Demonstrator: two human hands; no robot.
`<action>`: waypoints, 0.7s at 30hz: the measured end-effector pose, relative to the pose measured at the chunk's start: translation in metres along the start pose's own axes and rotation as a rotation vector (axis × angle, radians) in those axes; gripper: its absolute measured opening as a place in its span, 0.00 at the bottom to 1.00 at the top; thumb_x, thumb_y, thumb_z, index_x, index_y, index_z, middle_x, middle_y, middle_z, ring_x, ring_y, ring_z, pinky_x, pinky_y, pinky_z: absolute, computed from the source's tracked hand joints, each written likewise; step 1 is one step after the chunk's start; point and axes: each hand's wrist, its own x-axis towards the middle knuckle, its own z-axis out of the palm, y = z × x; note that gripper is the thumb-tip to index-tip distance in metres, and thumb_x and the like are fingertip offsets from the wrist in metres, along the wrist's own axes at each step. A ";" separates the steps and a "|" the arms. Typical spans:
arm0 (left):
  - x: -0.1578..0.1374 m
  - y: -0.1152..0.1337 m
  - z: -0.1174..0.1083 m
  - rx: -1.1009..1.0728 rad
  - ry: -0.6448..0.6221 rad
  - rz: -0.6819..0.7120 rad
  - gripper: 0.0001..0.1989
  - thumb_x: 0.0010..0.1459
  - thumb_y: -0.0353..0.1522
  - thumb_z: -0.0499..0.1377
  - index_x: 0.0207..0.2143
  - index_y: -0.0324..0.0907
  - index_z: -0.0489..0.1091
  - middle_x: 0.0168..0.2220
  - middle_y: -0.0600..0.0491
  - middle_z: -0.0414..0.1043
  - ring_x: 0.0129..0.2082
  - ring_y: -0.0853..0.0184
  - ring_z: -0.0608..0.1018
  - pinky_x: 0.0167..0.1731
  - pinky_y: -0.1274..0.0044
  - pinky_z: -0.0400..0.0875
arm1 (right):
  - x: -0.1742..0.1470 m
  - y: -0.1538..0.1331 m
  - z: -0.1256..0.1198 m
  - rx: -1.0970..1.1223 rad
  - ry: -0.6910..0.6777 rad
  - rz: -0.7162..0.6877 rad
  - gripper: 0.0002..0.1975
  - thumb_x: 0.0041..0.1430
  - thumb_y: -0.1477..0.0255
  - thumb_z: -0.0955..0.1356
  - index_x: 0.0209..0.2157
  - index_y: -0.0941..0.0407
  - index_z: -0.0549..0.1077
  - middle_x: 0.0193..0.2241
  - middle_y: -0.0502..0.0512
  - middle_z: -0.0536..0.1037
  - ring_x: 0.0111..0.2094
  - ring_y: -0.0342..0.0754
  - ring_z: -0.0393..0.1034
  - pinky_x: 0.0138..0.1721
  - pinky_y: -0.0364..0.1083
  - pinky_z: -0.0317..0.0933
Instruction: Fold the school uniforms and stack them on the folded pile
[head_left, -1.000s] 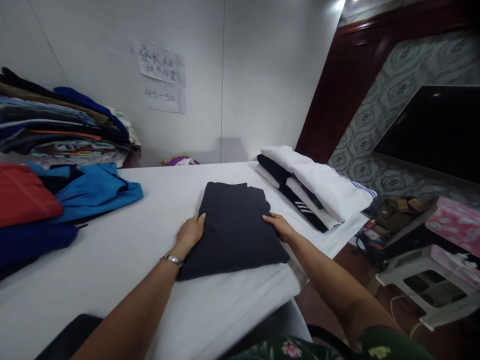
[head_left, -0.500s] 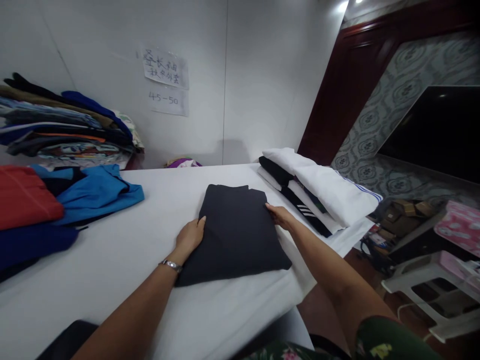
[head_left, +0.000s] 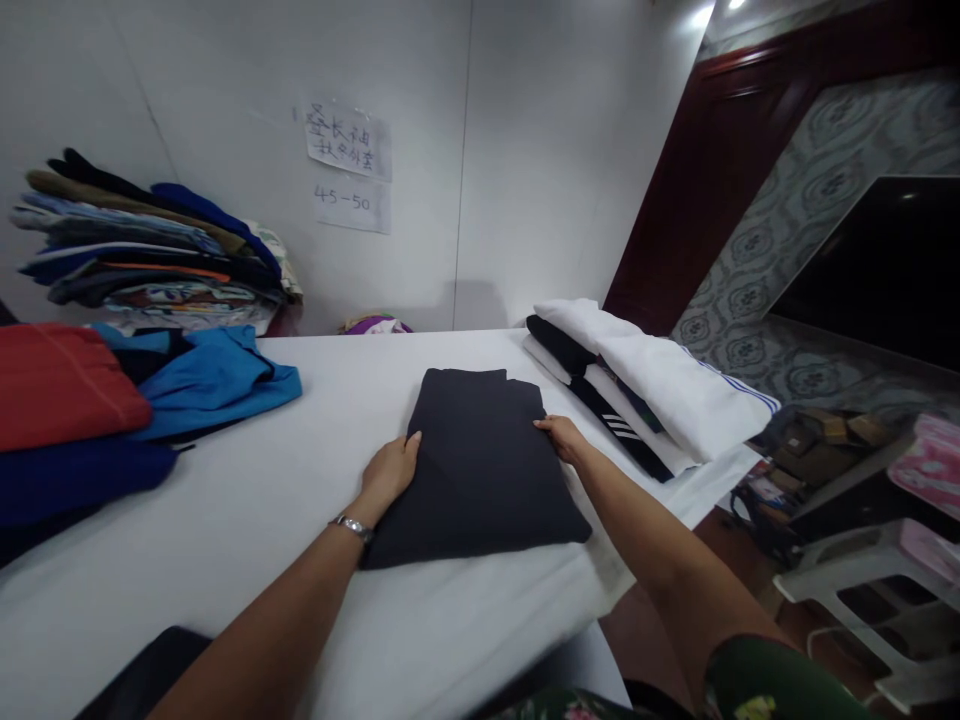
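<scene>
A dark, nearly black garment [head_left: 480,470] lies folded into a flat, roughly rectangular shape on the white-covered table [head_left: 300,510]. Its kind does not show. My left hand [head_left: 390,470] grips its left edge, thumb on top and fingers tucked out of sight beneath. On the opposite edge, my right hand [head_left: 561,436] pinches the cloth near the upper right corner, with the thumb over the top. A metal bracelet [head_left: 352,527] circles my left wrist.
To the right is a stack of folded white and black clothes [head_left: 675,395]. Red [head_left: 67,385], light blue [head_left: 217,380] and navy garments [head_left: 82,480] lie at the left, below a tall clothes pile [head_left: 157,250]. Handwritten paper signs [head_left: 349,165] hang on the wall. A white plastic stool [head_left: 862,590] stands beyond the table's right edge.
The view has shifted slightly, so everything sits a little further right. Both hands stay at the garment's side edges, the right one slightly lower along its edge. The garment looks otherwise unchanged.
</scene>
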 end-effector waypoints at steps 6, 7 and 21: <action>-0.001 -0.001 0.000 -0.057 0.005 -0.024 0.29 0.65 0.44 0.39 0.43 0.37 0.75 0.47 0.40 0.76 0.48 0.54 0.77 0.44 0.70 0.69 | -0.010 -0.005 -0.007 -0.094 0.138 -0.037 0.32 0.53 0.67 0.70 0.58 0.58 0.62 0.45 0.62 0.77 0.39 0.51 0.73 0.31 0.44 0.65; -0.001 -0.001 0.000 -0.068 0.003 -0.028 0.30 0.65 0.44 0.39 0.44 0.37 0.75 0.48 0.40 0.76 0.49 0.54 0.77 0.44 0.71 0.68 | -0.011 -0.007 -0.007 -0.093 0.140 -0.045 0.36 0.54 0.65 0.69 0.62 0.57 0.57 0.49 0.63 0.75 0.42 0.52 0.73 0.33 0.45 0.66; -0.003 -0.003 -0.002 -0.168 -0.016 -0.036 0.28 0.66 0.40 0.38 0.47 0.36 0.74 0.53 0.40 0.72 0.55 0.57 0.73 0.51 0.72 0.64 | -0.013 -0.014 0.004 -0.401 0.161 -0.200 0.40 0.52 0.71 0.68 0.65 0.61 0.53 0.57 0.65 0.68 0.57 0.59 0.64 0.57 0.56 0.59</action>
